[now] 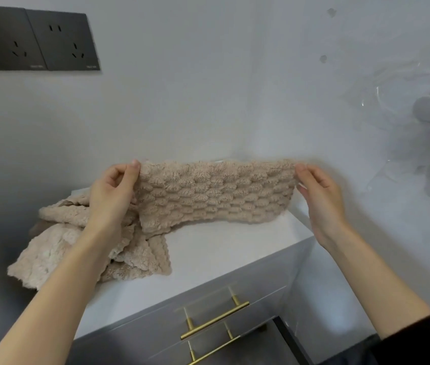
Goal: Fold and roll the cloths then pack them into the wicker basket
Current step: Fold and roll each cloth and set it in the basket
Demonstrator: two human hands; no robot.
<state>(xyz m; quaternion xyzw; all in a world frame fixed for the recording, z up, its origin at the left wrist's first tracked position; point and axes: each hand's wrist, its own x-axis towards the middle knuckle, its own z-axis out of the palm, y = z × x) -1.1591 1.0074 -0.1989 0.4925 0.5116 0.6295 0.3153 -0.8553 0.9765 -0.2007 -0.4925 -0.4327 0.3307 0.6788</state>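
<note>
Beige cloth [216,193] pinched taut mid-frame, left hand [113,191] and right hand [319,196] each gripping a top corner, lower edge seemingly brushing white cabinet top [208,248]. Could slip from either pinch, sagging onto crumpled heap [58,248] at lower left, skewing the fold.

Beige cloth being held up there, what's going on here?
A person holds one beige cloth stretched out between both hands. The left hand and the right hand each pinch an upper corner, above a white cabinet top. A crumpled heap of similar cloths lies on the left side of that top, and none of them looks folded or rolled yet.
</note>
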